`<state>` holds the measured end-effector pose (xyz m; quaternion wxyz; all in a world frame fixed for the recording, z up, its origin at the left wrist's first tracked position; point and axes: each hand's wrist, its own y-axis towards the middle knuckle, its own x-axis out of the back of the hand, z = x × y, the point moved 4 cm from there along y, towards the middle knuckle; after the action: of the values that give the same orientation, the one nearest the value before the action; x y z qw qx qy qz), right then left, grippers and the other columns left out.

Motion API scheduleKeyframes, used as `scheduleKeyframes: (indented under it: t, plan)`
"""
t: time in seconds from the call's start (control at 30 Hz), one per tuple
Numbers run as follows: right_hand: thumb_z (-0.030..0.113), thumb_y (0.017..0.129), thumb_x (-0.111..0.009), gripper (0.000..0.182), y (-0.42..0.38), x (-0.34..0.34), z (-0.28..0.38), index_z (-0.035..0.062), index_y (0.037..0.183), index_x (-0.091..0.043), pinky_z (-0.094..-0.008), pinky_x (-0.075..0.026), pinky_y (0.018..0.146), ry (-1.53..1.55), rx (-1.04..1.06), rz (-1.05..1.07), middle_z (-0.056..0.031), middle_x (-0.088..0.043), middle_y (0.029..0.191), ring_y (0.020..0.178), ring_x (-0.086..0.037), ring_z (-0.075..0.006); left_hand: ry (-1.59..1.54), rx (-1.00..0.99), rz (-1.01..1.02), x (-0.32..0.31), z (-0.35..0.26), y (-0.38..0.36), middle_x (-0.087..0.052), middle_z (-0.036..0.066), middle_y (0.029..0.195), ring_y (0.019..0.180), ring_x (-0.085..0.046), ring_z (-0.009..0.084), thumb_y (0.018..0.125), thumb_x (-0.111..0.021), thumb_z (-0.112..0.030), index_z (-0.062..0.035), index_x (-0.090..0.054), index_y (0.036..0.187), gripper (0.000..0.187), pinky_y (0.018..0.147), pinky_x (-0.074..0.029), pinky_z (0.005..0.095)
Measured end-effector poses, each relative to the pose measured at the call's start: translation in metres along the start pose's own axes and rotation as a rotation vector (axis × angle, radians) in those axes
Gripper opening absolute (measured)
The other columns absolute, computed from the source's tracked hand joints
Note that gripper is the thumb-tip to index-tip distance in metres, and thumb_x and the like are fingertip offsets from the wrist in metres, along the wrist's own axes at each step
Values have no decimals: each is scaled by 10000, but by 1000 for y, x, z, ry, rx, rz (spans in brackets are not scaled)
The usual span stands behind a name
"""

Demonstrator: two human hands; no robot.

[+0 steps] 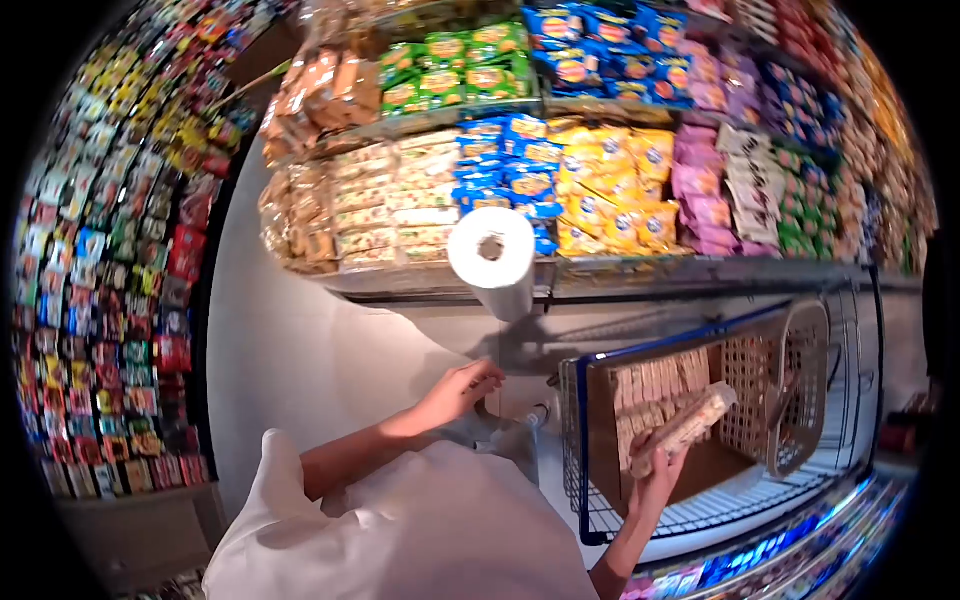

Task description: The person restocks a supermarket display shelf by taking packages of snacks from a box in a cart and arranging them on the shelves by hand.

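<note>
My right hand (655, 475) is closed around a long, clear-wrapped snack pack (690, 425), pale in colour. It holds the pack tilted above a cardboard box (700, 485) that sits in a blue-edged wire cart (583, 450). Rows of similar pale packs (655, 385) fill the far part of that box. My left hand (460, 390) hangs in front of my body, fingers loosely bent, with nothing visible in it. It is nearest to a white roll (490, 250) that stands upright by the shelf edge.
Ahead, tiered shelves hold pale snack packs (395, 205), yellow bags (615, 190), blue bags (610, 55) and green bags (455, 65). A beige plastic basket (800, 390) stands at the cart's right end. Another packed shelf (110, 300) runs along the left, beside a light floor (270, 350).
</note>
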<state>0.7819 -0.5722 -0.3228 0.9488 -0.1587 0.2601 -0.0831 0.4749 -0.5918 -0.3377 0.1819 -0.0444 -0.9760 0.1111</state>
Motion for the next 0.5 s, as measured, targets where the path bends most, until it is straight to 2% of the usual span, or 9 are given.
scheduleKeyframes:
  t: [0.03,0.07,0.17,0.23,0.3,0.37,0.4,0.47,0.5]
  plan:
    - [204,794,-590,592,3,-19,7,42,1269,-276,-269,-400,549,-59,5,123,-113,-489,783,642,-479,-165,5,51,-51,13,13,-8,-592,66,901,808,-584,165,884,-486,-93,-32,-551,980,131,684,-456,291]
    - [317,788,-601,621,6,-40,11,29,1243,-291,-254,-375,498,-113,15,166,-102,-471,742,584,-462,-163,-13,59,-84,27,24,-15,-592,66,901,808,-584,165,884,-486,-93,-32,-551,980,131,684,-456,291]
    - [350,778,-611,639,10,-107,9,20,1227,-300,-254,-387,490,-117,26,229,-99,-471,741,559,-462,-168,32,98,-259,79,59,-35,-583,58,901,807,-578,154,880,-494,-100,-40,-555,960,117,667,-453,274]
    - [365,767,-620,647,7,-159,2,16,1212,-307,-254,-406,501,-184,42,369,-98,-471,731,569,-481,-176,46,103,-351,113,98,-41,-581,56,901,806,-576,149,872,-502,-89,-40,-558,953,110,657,-453,265]
    - [285,748,-640,601,3,-200,-15,12,1181,-325,-275,-435,546,-210,4,494,-128,-505,771,631,-521,-191,108,101,-462,153,128,-39,-576,52,905,797,-571,140,847,-523,-55,-38,-562,934,97,632,-454,248]
    - [195,729,-658,576,-3,-244,-37,8,1169,-336,-285,-449,609,-239,-34,550,-147,-532,815,670,-541,-188,130,78,-511,191,140,-30,-568,74,890,771,-568,175,833,-521,-37,-24,-552,927,99,632,-459,272]
    - [135,714,-666,565,-6,-261,-51,9,1163,-347,-279,-450,635,-275,-88,536,-123,-537,833,685,-545,-176,150,40,-530,209,144,-23,-558,92,870,749,-565,197,829,-517,-33,-13,-544,920,97,628,-461,286]
    - [90,697,-671,556,-10,-274,-75,14,1155,-364,-277,-453,650,-318,27,495,-103,-539,877,713,-546,-167,148,2,-507,233,154,-3,-549,95,876,756,-557,213,828,-514,-31,-15,-538,925,101,643,-456,293]
    - [72,685,-675,554,-10,-269,-74,20,1149,-376,-275,-454,665,-359,197,380,-93,-535,916,741,-549,-164,149,-48,-506,240,151,9,-547,95,874,757,-557,218,826,-514,-29,-18,-537,925,102,643,-456,291]
